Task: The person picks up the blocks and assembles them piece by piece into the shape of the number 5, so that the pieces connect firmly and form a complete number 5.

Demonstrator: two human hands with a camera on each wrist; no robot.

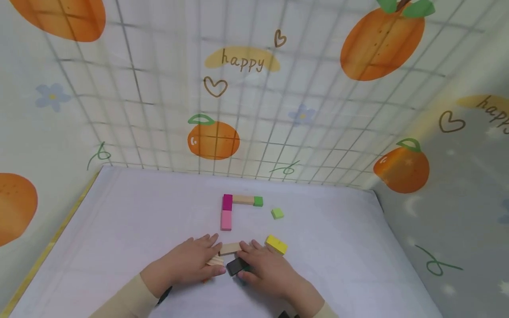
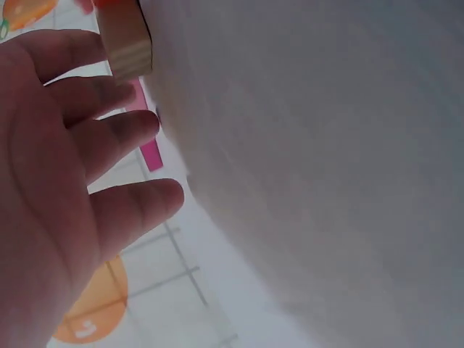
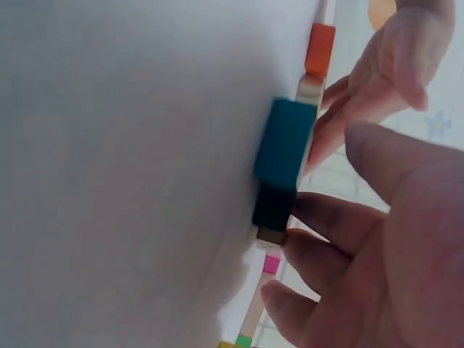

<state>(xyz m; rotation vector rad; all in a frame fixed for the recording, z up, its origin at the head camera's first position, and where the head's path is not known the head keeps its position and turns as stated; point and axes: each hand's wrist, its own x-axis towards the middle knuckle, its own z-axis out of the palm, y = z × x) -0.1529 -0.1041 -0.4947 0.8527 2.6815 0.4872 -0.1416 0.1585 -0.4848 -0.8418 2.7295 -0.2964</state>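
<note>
My left hand (image 1: 187, 261), palm down with fingers extended, lies over a pale wooden block (image 1: 216, 260). An orange block (image 3: 320, 49) sits beside that hand, mostly hidden in the head view. Opposite, my right hand (image 1: 272, 270) spreads its fingers, with the fingertips right at a black block (image 1: 236, 266) and a plain wooden block (image 1: 229, 248). A teal block (image 3: 286, 141) adjoins the black one in the right wrist view; the right hand mostly covers it in the head view. Just beyond the right fingers is a yellow block (image 1: 276, 244).
Farther back, a magenta block (image 1: 227, 202), a pink block (image 1: 226, 221), a wooden block (image 1: 243, 200) and a green block (image 1: 258, 201) form a corner. A light green block (image 1: 277, 213) lies apart. Patterned curtains (image 1: 254, 101) surround the white table (image 1: 338, 229).
</note>
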